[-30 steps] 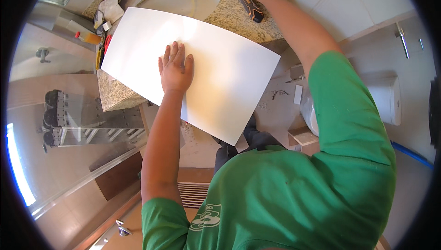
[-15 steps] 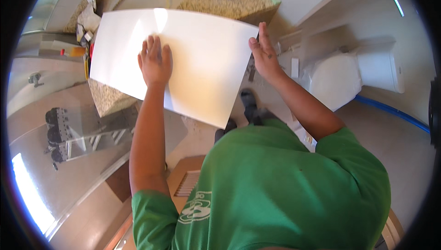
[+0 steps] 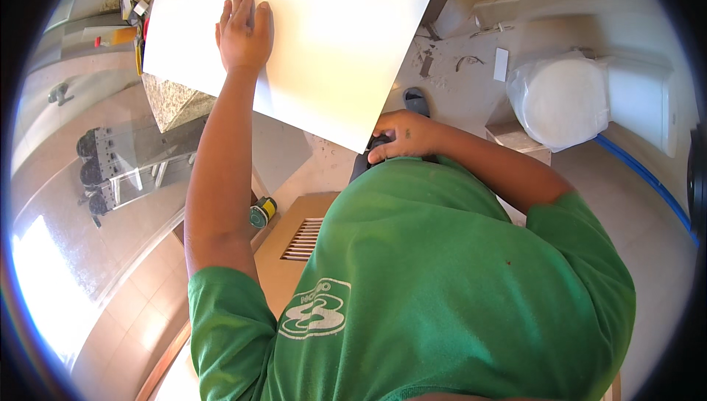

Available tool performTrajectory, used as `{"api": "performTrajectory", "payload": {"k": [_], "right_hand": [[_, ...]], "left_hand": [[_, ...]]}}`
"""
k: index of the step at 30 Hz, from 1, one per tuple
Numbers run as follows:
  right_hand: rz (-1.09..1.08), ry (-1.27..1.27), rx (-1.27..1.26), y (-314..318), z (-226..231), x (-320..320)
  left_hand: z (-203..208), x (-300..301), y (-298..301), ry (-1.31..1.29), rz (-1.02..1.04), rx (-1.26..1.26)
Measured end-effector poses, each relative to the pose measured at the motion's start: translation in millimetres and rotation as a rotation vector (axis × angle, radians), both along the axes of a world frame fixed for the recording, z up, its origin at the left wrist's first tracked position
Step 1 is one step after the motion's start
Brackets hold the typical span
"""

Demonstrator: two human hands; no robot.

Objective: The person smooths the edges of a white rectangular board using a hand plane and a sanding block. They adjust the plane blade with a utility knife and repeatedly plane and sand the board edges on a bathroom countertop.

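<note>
A large white panel lies over the speckled stone counter, its near corner sticking out toward my body. My left hand rests flat on the panel's left part, fingers stretched forward and a little apart. Close to my waist, beside the panel's near corner, is my right hand. Its fingers are curled round something dark, mostly hidden by the hand and my green shirt, and its kind does not show. Whether that hand touches the panel cannot be told.
A toilet wrapped in clear plastic stands at right, with a blue pipe along the floor. Debris and a white strip lie on the floor ahead. A glass screen is at left; a cardboard box and a small can are nearer me.
My right hand has left the panel's right edge and come back to my waist, its fingers now curled. My left hand stays flat on the panel. The view has shifted, showing the panel higher.
</note>
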State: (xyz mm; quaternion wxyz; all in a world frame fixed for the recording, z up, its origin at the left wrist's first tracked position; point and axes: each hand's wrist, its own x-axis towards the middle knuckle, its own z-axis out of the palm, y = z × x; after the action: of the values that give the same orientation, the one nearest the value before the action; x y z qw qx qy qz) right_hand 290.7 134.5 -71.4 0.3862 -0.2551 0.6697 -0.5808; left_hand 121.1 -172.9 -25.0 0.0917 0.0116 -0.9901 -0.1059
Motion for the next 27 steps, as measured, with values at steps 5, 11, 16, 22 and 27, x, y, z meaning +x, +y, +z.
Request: {"api": "performTrajectory", "payload": {"k": [5,11,16,22,27], "right_hand": [[-0.052,0.407,-0.091,-10.7,-18.1,1.5],[-0.061,0.593,-0.067,-2.5,-23.9,-12.2],[-0.131,0.474,-0.039,3.9,-23.1,-10.0],[0.121,-0.72,-0.301,-6.4,-15.0,1.3],[0.032,-0.774,-0.293,-13.8,-9.4,7.9]], "left_hand": [[-0.2,-2.1,1.0,-0.018,0.029,-0.024],[-0.5,-1.7,1.0,-0.022,0.026,-0.021],[-2.3,-1.7,-1.2,-0.004,0.012,-0.013],[-4.8,-3.2,-2.4,0.069,-0.03,0.0],[-4.6,-3.4,-2.5,0.063,-0.027,0.011]]}}
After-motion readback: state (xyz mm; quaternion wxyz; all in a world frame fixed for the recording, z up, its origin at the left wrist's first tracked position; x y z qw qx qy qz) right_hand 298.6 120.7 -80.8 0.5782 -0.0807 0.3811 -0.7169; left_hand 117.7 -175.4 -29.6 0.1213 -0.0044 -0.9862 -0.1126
